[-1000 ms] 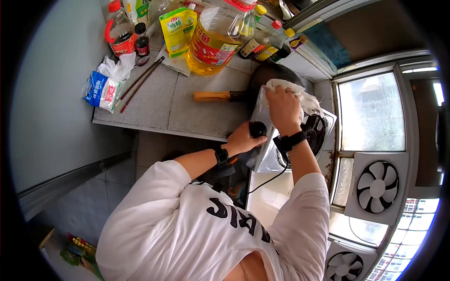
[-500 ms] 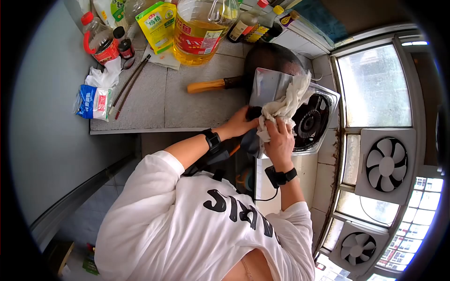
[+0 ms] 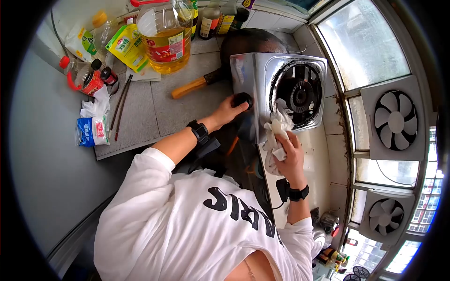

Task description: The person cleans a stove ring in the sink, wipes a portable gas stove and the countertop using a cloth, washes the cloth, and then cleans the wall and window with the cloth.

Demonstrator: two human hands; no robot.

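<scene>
A metal gas stove (image 3: 262,79) with a round black burner (image 3: 301,95) stands at the counter's end. My left hand (image 3: 227,111) is closed on the black knob (image 3: 243,100) at the stove's front. In my right hand (image 3: 291,157) is a crumpled whitish cloth (image 3: 280,125), bunched under the fingers at the stove's near right corner. Part of the cloth hangs below the stove's edge. Behind the stove lies a dark wok (image 3: 253,42), its wooden handle (image 3: 189,87) pointing left over the tiles.
On the grey tiled counter (image 3: 176,110) stand a large oil bottle (image 3: 164,40), a yellow pouch (image 3: 127,48), sauce bottles (image 3: 209,21), a red-capped bottle (image 3: 86,79) and a blue-and-white packet (image 3: 92,131). Chopsticks (image 3: 123,107) lie beside them. Windows and fans (image 3: 395,119) line the right.
My right hand has moved with the cloth from the stove's far left part to its near right corner, uncovering the metal top. My left hand stays at the knob. The view has shifted.
</scene>
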